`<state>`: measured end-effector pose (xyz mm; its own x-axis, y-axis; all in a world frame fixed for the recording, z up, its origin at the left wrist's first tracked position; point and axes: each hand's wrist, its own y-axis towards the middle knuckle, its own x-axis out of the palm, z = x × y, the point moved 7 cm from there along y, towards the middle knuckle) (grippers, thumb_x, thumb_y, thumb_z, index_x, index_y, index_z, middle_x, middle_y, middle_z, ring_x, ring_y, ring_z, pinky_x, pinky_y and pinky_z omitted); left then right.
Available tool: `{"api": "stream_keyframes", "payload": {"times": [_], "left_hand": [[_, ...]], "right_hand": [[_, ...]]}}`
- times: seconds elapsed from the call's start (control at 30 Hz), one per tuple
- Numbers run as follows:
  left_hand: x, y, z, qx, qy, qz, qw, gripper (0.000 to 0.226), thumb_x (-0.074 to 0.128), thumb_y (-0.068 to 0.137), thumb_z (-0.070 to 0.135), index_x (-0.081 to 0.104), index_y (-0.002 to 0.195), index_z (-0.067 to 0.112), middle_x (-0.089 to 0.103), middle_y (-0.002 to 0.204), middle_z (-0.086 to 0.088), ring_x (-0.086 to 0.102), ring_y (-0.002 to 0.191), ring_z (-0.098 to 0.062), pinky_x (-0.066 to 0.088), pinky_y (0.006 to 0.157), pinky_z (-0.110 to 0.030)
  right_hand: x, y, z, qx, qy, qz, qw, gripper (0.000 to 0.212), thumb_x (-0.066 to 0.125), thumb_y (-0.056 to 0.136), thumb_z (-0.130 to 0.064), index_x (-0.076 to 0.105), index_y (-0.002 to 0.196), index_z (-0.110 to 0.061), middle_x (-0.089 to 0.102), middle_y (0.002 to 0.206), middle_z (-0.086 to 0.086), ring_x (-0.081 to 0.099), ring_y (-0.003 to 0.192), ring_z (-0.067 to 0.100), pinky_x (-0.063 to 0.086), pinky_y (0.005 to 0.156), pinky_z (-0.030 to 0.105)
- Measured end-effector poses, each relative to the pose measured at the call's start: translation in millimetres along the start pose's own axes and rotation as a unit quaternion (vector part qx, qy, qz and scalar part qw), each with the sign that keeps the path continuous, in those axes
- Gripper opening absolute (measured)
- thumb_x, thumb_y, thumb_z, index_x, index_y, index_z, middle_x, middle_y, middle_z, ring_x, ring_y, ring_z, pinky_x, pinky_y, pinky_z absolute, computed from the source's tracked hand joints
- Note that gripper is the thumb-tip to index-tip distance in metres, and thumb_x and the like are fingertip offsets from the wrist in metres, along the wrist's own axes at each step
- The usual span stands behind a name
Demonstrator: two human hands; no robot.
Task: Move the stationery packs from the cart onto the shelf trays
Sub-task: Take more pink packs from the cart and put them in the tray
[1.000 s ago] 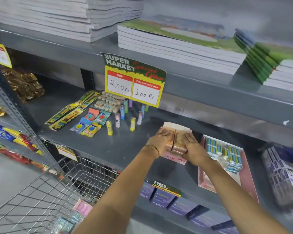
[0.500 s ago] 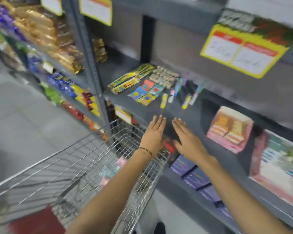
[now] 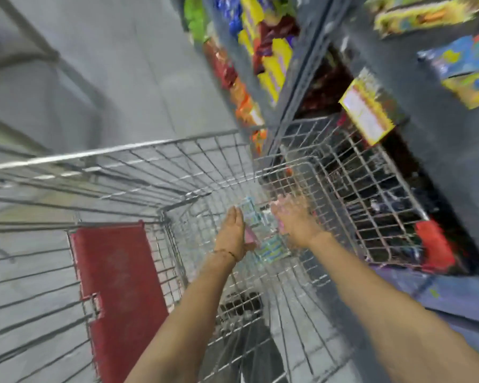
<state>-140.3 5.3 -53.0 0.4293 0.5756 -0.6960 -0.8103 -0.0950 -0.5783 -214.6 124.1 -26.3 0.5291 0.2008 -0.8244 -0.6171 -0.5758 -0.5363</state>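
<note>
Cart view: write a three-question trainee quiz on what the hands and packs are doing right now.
1. True or false: both hands are down inside the wire cart.
2. Where do the stationery packs lie relative to the two hands?
A. between them, on the cart floor
B. on the red flap
C. on the shelf
3. Fill in: the red flap sits on the person's ____ side of the basket.

Key
1. True: the left hand and right hand reach in, palms facing each other.
2. A. Motion blur hides whether either hand already grips a pack.
3. left
</note>
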Motion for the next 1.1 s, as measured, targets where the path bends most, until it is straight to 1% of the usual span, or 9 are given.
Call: {"api": "stream_keyframes", "payload": {"times": [0.17, 0.27, 0.4, 0.5, 0.63, 0.77, 0.87, 0.97, 1.1], "left_hand": [[43, 32, -25, -0.025, -0.027, -0.008, 0.999, 0.116, 0.078, 0.072, 0.036, -0.003, 0.146, -0.003, -0.005, 0.158, -0.020, -0.003, 0.147, -0.032, 0.000, 0.120, -0.030], [51, 37, -26, -0.027, -0.012, 0.013, 0.999, 0.118, 0.082, 0.066, 0.038, 0.005, 0.145, -0.005, 0.010, 0.155, -0.023, 0.012, 0.144, -0.034, 0.009, 0.121, -0.034], [34, 27, -13, -0.004, -0.004, 0.056, 0.998, 0.108, 0.082, 0.064, 0.035, 0.017, 0.142, -0.004, 0.037, 0.137, -0.019, 0.038, 0.124, -0.031, 0.033, 0.115, -0.035], [7, 12, 11, 0.037, 0.025, 0.070, 0.996, 0.098, 0.075, 0.071, 0.032, 0.017, 0.141, -0.005, 0.039, 0.135, -0.018, 0.039, 0.126, -0.031, 0.031, 0.115, -0.035], [-51, -22, 74, 0.110, 0.092, 0.074, 0.987, 0.089, 0.075, 0.069, 0.022, 0.025, 0.138, -0.004, 0.039, 0.138, -0.017, 0.035, 0.130, -0.031, 0.023, 0.119, -0.036], [-116, -74, 163, 0.255, 0.110, 0.109, 0.954, 0.067, 0.079, 0.059, 0.012, 0.050, 0.115, -0.008, 0.058, 0.113, -0.025, 0.056, 0.107, -0.038, 0.044, 0.098, -0.039], [-148, -115, 227, 0.349, 0.140, 0.094, 0.922, 0.082, 0.082, 0.056, 0.010, 0.043, 0.125, -0.012, 0.052, 0.126, -0.028, 0.049, 0.121, -0.038, 0.037, 0.108, -0.038], [-160, -145, 292, 0.437, 0.176, 0.087, 0.878, 0.093, 0.085, 0.053, 0.017, 0.040, 0.130, -0.008, 0.050, 0.131, -0.024, 0.046, 0.125, -0.037, 0.030, 0.111, -0.034], [-139, -184, 400, 0.549, 0.227, 0.062, 0.802, 0.067, 0.065, 0.061, 0.034, 0.056, 0.118, -0.001, 0.063, 0.114, -0.021, 0.058, 0.111, -0.036, 0.048, 0.101, -0.039]], "right_hand": [[49, 40, 35, 0.038, -0.078, -0.054, 0.995, 0.083, 0.059, 0.088, -0.028, 0.003, 0.148, -0.012, -0.008, 0.155, 0.026, -0.002, 0.144, 0.040, 0.009, 0.119, 0.054], [57, 48, 43, 0.035, -0.088, -0.060, 0.994, 0.089, 0.062, 0.087, -0.020, -0.003, 0.147, -0.008, -0.003, 0.155, 0.027, 0.001, 0.145, 0.039, 0.011, 0.119, 0.054], [32, 33, 35, 0.039, -0.074, -0.025, 0.996, 0.099, 0.072, 0.078, -0.013, 0.002, 0.146, -0.005, 0.012, 0.154, 0.025, 0.012, 0.144, 0.036, 0.014, 0.121, 0.046], [-3, 4, 23, 0.040, -0.018, 0.002, 0.999, 0.109, 0.079, 0.069, -0.027, 0.005, 0.147, -0.008, 0.020, 0.152, 0.019, 0.016, 0.142, 0.033, 0.012, 0.122, 0.043], [-64, -58, 8, 0.053, 0.033, 0.033, 0.998, 0.106, 0.074, 0.075, -0.028, 0.000, 0.147, -0.007, 0.011, 0.156, 0.017, 0.008, 0.144, 0.031, 0.005, 0.119, 0.037], [-128, -139, 6, 0.091, 0.057, 0.130, 0.986, 0.098, 0.069, 0.078, -0.025, 0.004, 0.146, 0.000, 0.012, 0.155, 0.020, 0.010, 0.144, 0.032, 0.011, 0.120, 0.038], [-170, -210, 18, 0.141, 0.075, 0.231, 0.960, 0.093, 0.068, 0.075, -0.021, 0.011, 0.145, 0.000, 0.019, 0.153, 0.020, 0.017, 0.143, 0.032, 0.025, 0.117, 0.044], [-200, -284, 39, 0.186, 0.093, 0.319, 0.925, 0.090, 0.065, 0.073, -0.017, 0.015, 0.145, -0.002, 0.021, 0.154, 0.017, 0.017, 0.144, 0.030, 0.019, 0.118, 0.037], [-211, -382, 95, 0.309, 0.098, 0.383, 0.865, 0.093, 0.072, 0.066, -0.022, 0.023, 0.144, -0.007, 0.029, 0.150, 0.014, 0.017, 0.144, 0.031, 0.013, 0.120, 0.045]]}}
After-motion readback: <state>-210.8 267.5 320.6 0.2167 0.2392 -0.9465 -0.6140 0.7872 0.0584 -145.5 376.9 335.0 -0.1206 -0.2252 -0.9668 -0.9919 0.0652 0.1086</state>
